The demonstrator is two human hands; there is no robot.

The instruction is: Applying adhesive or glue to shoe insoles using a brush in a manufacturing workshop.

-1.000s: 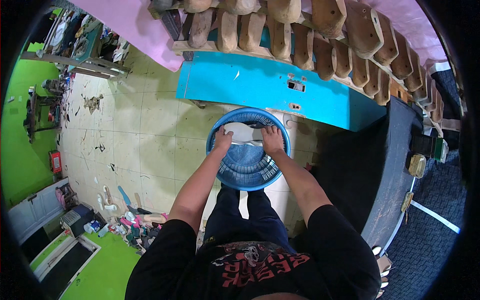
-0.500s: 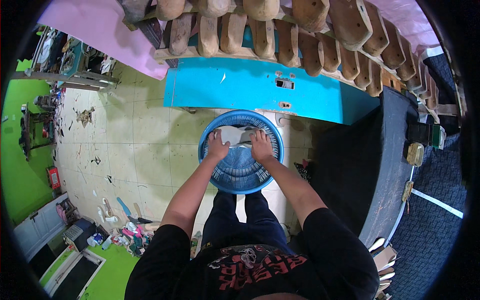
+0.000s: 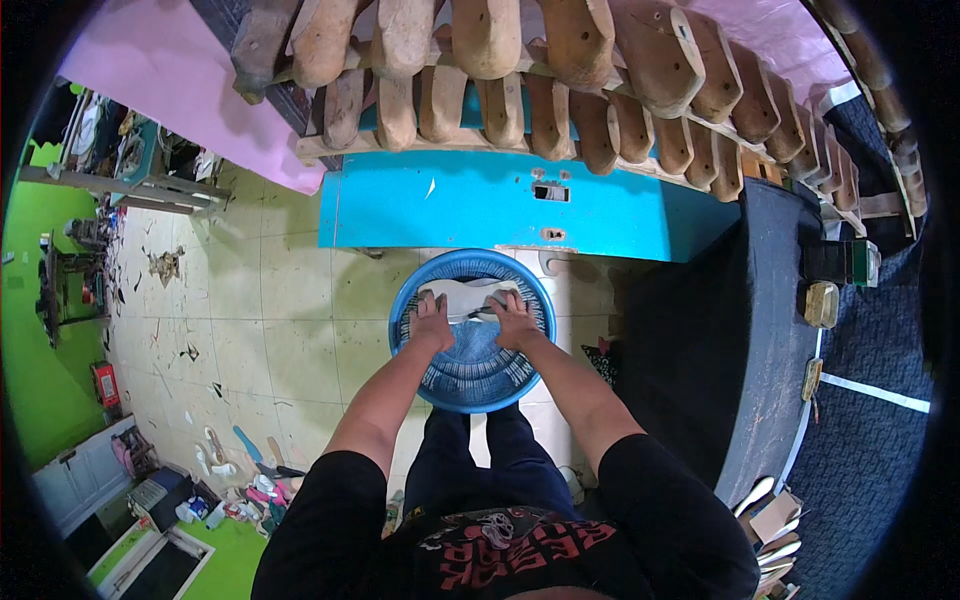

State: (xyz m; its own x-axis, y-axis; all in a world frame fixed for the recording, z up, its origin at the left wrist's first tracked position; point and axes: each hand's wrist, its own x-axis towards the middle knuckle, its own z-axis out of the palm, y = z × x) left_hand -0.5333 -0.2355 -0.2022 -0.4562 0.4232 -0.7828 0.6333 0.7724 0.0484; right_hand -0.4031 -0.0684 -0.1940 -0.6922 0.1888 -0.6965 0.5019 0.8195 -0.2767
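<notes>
A round blue plastic basket (image 3: 472,385) sits in front of me, over my knees. White flat sole-shaped pieces (image 3: 462,296) lie at its far side. My left hand (image 3: 433,323) reaches into the basket and rests on the white pieces. My right hand (image 3: 514,320) is beside it, fingers curled on the same pieces and on a small dark item that I cannot make out. Both forearms come up from the lower edge.
A turquoise cabinet (image 3: 470,205) stands just beyond the basket, with rows of wooden shoe lasts (image 3: 520,90) on racks above it. A dark-covered bench (image 3: 740,330) runs along the right. Scraps litter the tiled floor (image 3: 250,320) on the left.
The view has shifted so the basket sits lower and nearer the middle. Both hands stay inside the basket on the white pieces, drawn slightly closer together.
</notes>
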